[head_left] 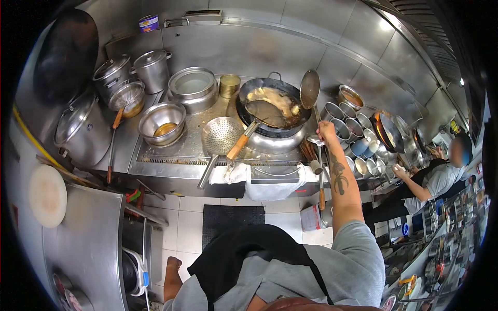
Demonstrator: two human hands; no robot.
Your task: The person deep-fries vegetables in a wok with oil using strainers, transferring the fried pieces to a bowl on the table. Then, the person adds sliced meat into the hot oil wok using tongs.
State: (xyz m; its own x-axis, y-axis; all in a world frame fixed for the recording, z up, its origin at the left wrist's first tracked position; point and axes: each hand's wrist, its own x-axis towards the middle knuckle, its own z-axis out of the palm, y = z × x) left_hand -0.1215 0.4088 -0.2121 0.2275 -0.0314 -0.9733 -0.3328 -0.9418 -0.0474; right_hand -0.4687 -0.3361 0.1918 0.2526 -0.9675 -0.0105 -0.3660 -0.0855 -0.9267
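A black wok (248, 115) sits on the burner, with a pale, browned mixture in it. A strainer with a wooden handle (237, 147) rests over the wok's near edge. My right hand (327, 131) is out to the right of the wok, its fingers wrapped round the handle of a ladle (309, 89), whose round bowl stands raised at the wok's right rim. My left hand (175, 262) hangs low by my side over the floor; its fingers are too small to make out. A perforated skimmer (222, 135) lies left of the strainer's handle.
Lidded pots (151, 67), a steel bowl (162, 122) and a tin (230, 84) stand left of the wok. Several metal containers (340, 128) line the right side. A co-worker (433, 181) stands farther right. White cloths (275, 185) hang on the front edge.
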